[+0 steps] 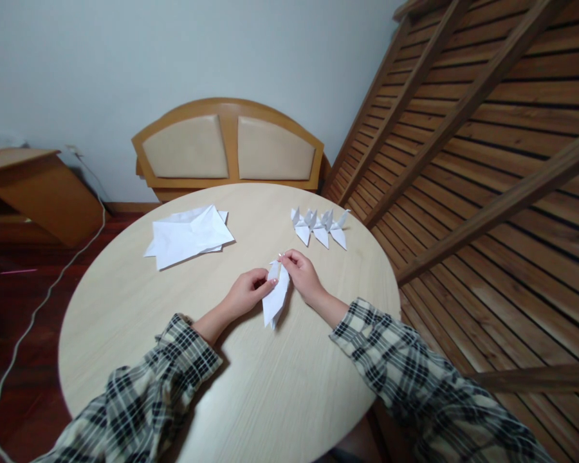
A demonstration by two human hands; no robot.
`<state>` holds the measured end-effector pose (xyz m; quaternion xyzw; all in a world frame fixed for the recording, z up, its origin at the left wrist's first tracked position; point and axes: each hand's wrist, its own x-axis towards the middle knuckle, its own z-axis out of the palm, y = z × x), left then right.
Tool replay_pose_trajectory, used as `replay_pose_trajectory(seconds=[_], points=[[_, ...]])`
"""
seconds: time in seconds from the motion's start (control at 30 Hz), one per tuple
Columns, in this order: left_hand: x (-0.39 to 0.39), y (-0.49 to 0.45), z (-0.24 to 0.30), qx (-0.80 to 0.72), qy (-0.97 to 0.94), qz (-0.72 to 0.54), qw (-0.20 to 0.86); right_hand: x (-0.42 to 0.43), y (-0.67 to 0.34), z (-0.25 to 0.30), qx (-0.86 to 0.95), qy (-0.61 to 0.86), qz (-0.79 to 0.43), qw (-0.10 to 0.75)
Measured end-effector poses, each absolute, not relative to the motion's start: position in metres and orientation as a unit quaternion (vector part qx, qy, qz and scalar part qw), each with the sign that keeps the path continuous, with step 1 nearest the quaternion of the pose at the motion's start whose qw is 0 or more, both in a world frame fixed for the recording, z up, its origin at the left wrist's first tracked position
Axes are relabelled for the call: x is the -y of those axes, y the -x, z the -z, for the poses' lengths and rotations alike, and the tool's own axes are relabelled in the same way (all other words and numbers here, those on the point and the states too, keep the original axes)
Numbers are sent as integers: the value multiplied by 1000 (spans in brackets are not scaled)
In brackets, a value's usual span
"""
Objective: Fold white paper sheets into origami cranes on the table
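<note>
A long, narrow folded piece of white paper [275, 299] lies on the round light-wood table [125, 334], pointing towards me. My left hand [247, 292] pinches its upper part from the left. From the right, my right hand [303, 274] pinches the top tip with fingertips pressed together. Both sleeves are plaid.
A stack of white paper sheets [189, 236] lies at the table's far left. Several finished white paper cranes [321, 226] stand in a row at the far right. A wooden headboard [228, 151] leans behind the table, a slatted wooden frame [487, 128] to the right, a cable [38, 308] on the floor at left.
</note>
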<state>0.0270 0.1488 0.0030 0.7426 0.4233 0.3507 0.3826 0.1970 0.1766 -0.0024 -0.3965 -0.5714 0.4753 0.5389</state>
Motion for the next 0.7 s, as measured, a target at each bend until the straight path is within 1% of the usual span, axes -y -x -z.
replay_pose_trajectory(seconds=[0.23, 0.53, 0.7], points=[[-148, -28, -4, -435, -751, -337, 365, -178, -201, 0, 553, 406, -482, 545], [-149, -28, -3, -407, -769, -332, 365, -175, -201, -1, 550, 414, -482, 541], [-148, -28, -4, -405, -778, -320, 358, -179, -202, 3, 519, 430, -459, 579]])
